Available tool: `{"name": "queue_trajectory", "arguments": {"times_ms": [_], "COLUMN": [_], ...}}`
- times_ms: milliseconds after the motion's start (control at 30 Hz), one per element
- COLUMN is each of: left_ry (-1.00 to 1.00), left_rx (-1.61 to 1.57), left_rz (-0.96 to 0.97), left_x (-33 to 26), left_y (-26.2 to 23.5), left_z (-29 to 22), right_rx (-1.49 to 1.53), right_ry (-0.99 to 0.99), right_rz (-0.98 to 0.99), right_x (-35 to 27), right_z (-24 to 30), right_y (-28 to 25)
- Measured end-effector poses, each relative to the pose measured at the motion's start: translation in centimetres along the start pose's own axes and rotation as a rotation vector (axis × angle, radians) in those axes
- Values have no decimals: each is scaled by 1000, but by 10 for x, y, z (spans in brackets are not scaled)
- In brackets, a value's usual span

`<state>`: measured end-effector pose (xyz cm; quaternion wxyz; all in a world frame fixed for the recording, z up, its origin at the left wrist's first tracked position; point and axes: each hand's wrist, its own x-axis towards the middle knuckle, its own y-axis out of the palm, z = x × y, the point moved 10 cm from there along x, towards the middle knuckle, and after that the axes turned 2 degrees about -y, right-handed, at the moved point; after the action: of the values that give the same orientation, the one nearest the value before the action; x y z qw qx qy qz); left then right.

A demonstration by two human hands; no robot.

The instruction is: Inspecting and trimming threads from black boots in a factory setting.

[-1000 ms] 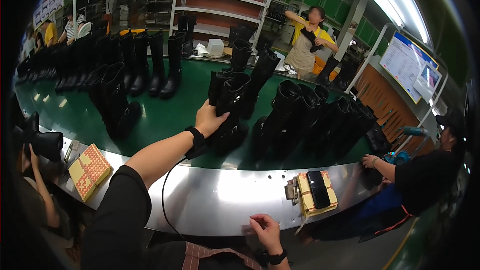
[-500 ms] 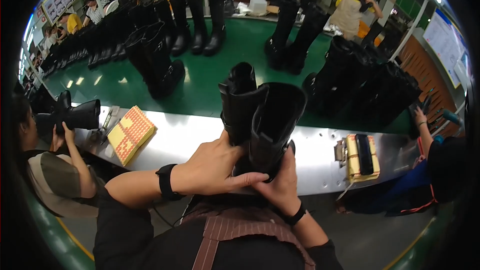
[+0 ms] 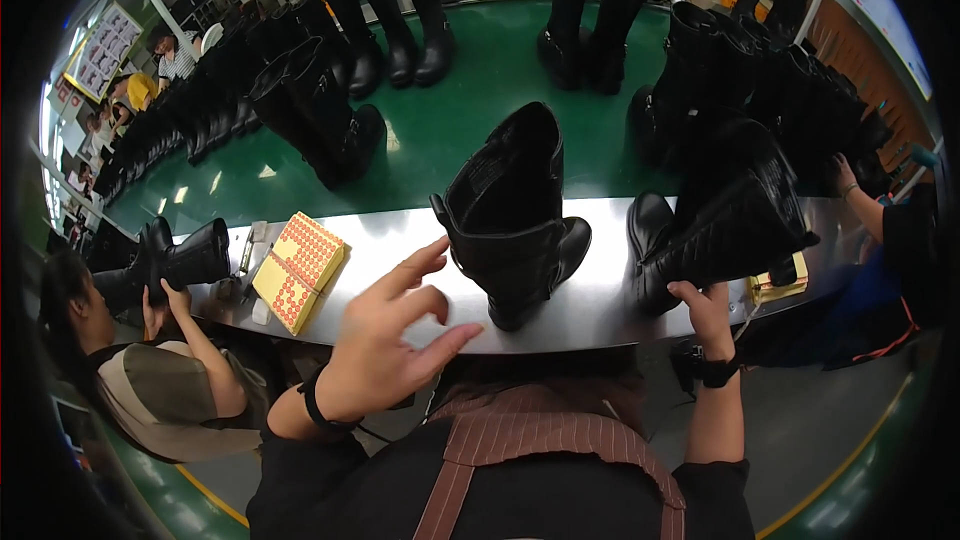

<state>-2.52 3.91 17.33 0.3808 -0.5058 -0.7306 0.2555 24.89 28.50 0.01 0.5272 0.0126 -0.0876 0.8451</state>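
Note:
A tall black boot (image 3: 512, 220) stands upright on the shiny metal ledge (image 3: 390, 240) in front of me. My left hand (image 3: 385, 340) hovers just left of it, fingers spread, holding nothing. A second black boot (image 3: 725, 220) leans to the right on the ledge. My right hand (image 3: 705, 312) grips that boot at its lower edge near the heel. A black band sits on each wrist.
Many black boots (image 3: 330, 110) stand on the green conveyor (image 3: 470, 110) behind the ledge. An orange-and-yellow dotted box (image 3: 297, 268) lies on the ledge at left. A person at left holds a boot (image 3: 175, 260); another person's arm (image 3: 865, 210) reaches in at right.
The two boots, held together in both hands before, are now apart. My left hand has let go of the upright boot; my right hand has carried the other boot to the right.

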Motion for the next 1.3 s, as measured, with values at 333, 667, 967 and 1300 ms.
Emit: {"name": "queue_trajectory", "arguments": {"times_ms": [333,667,967,1300], "left_ry": [430,531,304,-404], "left_rx": [286,188,446,-816], "left_rz": [-107,-81,-795,-361], "left_x": [45,0,0,11], "left_y": [-16,-5,-43,60], "left_z": [-70,-97,-52,116], "right_rx": [-284,-171,-209,-303], "right_ry": [-772,-485,-590,140], "right_rz": [-405,288,263,488], "right_x": [-79,-21,0,-17], "right_z": [108,140,148,12], "right_y": [-9,135,167,167]}}
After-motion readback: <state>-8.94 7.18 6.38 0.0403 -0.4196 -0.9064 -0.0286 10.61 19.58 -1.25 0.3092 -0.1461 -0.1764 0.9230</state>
